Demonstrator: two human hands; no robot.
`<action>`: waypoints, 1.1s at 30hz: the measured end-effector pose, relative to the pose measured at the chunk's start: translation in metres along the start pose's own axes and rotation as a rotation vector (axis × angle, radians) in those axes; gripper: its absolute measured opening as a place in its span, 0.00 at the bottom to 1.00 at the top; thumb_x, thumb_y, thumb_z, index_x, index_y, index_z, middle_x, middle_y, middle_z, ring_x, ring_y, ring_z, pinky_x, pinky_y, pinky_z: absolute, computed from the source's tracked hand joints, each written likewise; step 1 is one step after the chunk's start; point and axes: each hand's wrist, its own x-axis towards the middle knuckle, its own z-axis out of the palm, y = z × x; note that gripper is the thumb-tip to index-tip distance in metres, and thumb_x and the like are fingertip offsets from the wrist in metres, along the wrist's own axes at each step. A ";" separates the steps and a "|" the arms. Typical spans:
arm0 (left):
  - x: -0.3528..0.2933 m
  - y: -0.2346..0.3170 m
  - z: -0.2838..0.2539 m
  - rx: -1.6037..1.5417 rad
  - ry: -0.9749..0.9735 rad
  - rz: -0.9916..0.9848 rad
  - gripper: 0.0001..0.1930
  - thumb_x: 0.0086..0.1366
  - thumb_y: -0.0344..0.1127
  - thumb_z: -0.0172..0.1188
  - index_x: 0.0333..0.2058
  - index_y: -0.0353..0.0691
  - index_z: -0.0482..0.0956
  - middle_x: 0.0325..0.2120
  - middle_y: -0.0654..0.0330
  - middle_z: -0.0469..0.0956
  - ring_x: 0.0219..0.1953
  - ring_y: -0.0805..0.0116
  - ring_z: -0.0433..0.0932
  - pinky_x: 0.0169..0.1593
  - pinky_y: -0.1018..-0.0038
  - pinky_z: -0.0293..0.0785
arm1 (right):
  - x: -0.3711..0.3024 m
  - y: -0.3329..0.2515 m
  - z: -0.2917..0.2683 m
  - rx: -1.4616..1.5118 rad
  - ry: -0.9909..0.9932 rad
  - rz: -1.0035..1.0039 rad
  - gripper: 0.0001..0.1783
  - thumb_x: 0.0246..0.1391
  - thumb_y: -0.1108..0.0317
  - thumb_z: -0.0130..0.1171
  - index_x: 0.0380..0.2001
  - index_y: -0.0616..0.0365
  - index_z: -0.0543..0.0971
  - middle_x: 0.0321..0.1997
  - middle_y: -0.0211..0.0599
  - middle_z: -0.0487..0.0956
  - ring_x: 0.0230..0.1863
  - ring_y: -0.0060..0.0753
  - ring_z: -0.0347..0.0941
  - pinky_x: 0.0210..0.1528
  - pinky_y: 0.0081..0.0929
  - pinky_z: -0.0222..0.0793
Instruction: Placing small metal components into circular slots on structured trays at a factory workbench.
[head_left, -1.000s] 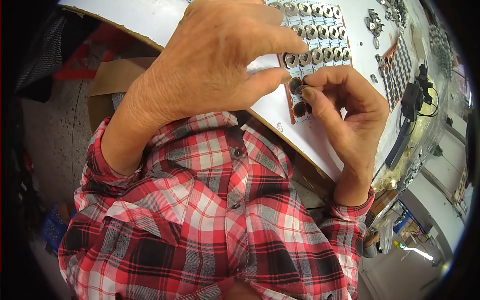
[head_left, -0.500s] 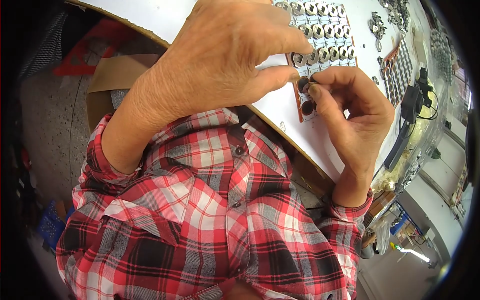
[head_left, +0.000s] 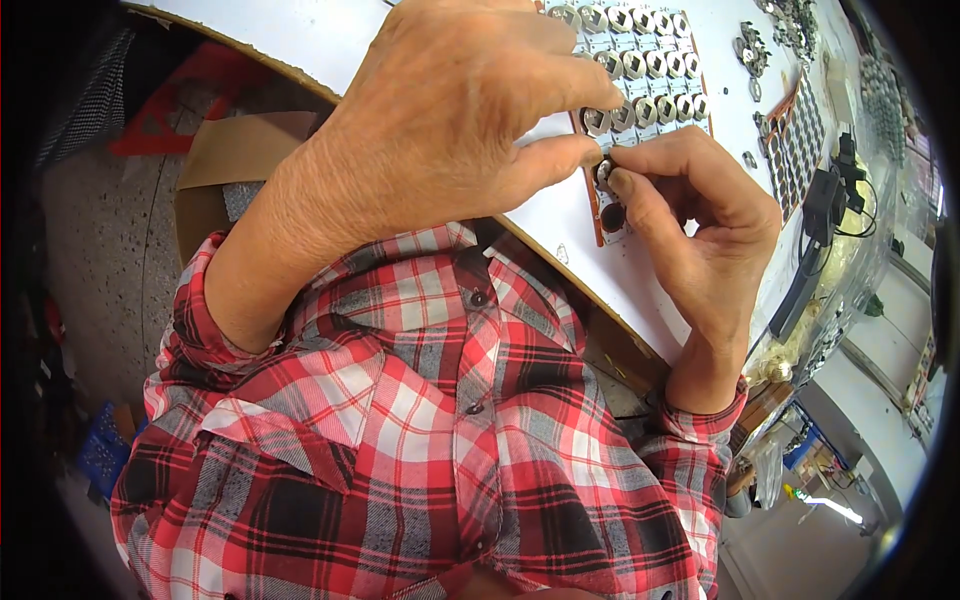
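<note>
On the white table lies a panel of small circuit boards (head_left: pixel 598 230) with an orange edge strip, carrying rows of shiny round coin-cell holders (head_left: pixel 635 65). My right hand (head_left: pixel 705 215) pinches one metal coin-cell holder (head_left: pixel 603 172) between thumb and index finger, at the panel's near left corner. Just below it a dark round spot (head_left: pixel 612 217) on the panel is uncovered. Over the panel's left side reaches my left hand (head_left: pixel 450 110), its thumb and fingers apart. Its thumb tip is beside the pinched holder; whether they touch I cannot tell.
Loose metal holders (head_left: pixel 752 50) lie in a heap beyond the panel. Farther right is a second panel with dark round spots (head_left: pixel 795 145), then a black jointed device with a cable (head_left: pixel 822 205). An open cardboard box (head_left: pixel 240 150) stands on the floor, left of the table edge.
My right fingertips have shifted slightly up and left. The holder now covers the upper dark spot, which showed half a second ago. The left hand has hardly moved.
</note>
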 end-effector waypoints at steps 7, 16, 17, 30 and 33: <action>0.000 0.001 -0.001 -0.001 -0.061 -0.042 0.13 0.55 0.38 0.72 0.38 0.41 0.85 0.23 0.62 0.76 0.30 0.63 0.77 0.51 0.59 0.69 | 0.007 0.008 0.002 0.071 0.013 -0.184 0.08 0.48 0.85 0.63 0.33 0.64 0.84 0.28 0.28 0.75 0.24 0.12 0.69 0.26 0.16 0.62; -0.028 0.045 -0.015 -0.959 0.092 -0.495 0.19 0.75 0.41 0.53 0.46 0.28 0.82 0.19 0.65 0.73 0.18 0.79 0.65 0.26 0.80 0.62 | 0.007 0.023 -0.011 0.327 0.314 -0.176 0.08 0.60 0.77 0.64 0.43 0.66 0.84 0.30 0.28 0.80 0.21 0.08 0.65 0.22 0.11 0.55; -0.028 0.063 -0.028 -1.134 -0.116 -0.576 0.25 0.77 0.46 0.43 0.51 0.27 0.78 0.20 0.66 0.73 0.17 0.82 0.62 0.25 0.82 0.61 | 0.010 0.029 -0.016 0.335 0.433 -0.236 0.09 0.62 0.74 0.64 0.43 0.66 0.84 0.29 0.28 0.80 0.17 0.06 0.56 0.19 0.11 0.45; -0.001 0.134 -0.030 -2.208 -0.455 -0.812 0.35 0.79 0.57 0.41 0.64 0.27 0.65 0.38 0.63 0.71 0.33 0.72 0.71 0.35 0.75 0.71 | 0.028 0.062 -0.049 0.340 0.753 -0.202 0.09 0.62 0.70 0.66 0.42 0.63 0.85 0.30 0.33 0.82 0.17 0.08 0.60 0.18 0.11 0.49; 0.006 0.126 -0.036 -2.186 -0.562 -1.114 0.42 0.75 0.65 0.33 0.65 0.27 0.66 0.38 0.62 0.72 0.30 0.75 0.68 0.33 0.77 0.67 | 0.020 0.058 -0.050 0.325 0.763 -0.187 0.09 0.62 0.71 0.66 0.43 0.64 0.85 0.29 0.31 0.81 0.17 0.08 0.60 0.18 0.11 0.50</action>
